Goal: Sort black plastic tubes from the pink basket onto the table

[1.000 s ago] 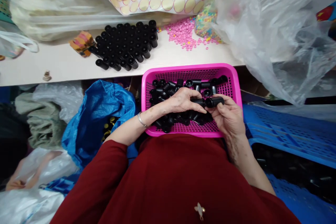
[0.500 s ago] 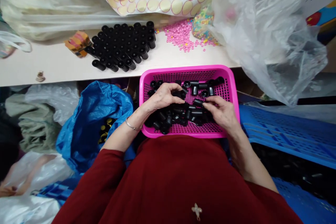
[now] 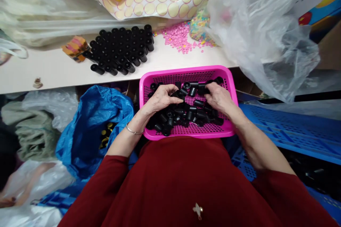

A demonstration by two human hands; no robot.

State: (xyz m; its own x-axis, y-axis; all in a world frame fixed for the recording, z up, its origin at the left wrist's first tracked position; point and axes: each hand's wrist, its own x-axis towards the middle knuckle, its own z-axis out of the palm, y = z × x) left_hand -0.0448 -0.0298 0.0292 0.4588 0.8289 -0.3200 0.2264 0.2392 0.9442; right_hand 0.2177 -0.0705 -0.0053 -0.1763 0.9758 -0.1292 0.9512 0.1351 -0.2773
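A pink plastic basket (image 3: 188, 136) in front of my body holds many loose black plastic tubes (image 3: 190, 115), lying in all directions. My left hand (image 3: 162, 97) is over the basket's left half, thumb and fingers closed around black tube pieces (image 3: 181, 93); how many is hard to make out. At the basket's right side, my right hand (image 3: 220, 96) reaches down with curled fingers, its fingertips on a black tube (image 3: 203, 89) near the back wall. The palm hides part of what those fingers touch.
On the white table (image 3: 170, 60) behind the basket, black tubes (image 3: 121, 48) stand in tight rows, beside an orange patterned block (image 3: 75, 48) and pink beads (image 3: 177, 37). Clear plastic bags (image 3: 262, 32) hang at the right. A blue bag (image 3: 71, 142) sits left, blue crates (image 3: 290, 131) right.
My right hand has moved away from a tube in the middle of the basket to those near the back right. My left hand keeps its hold, and the view has shifted slightly.
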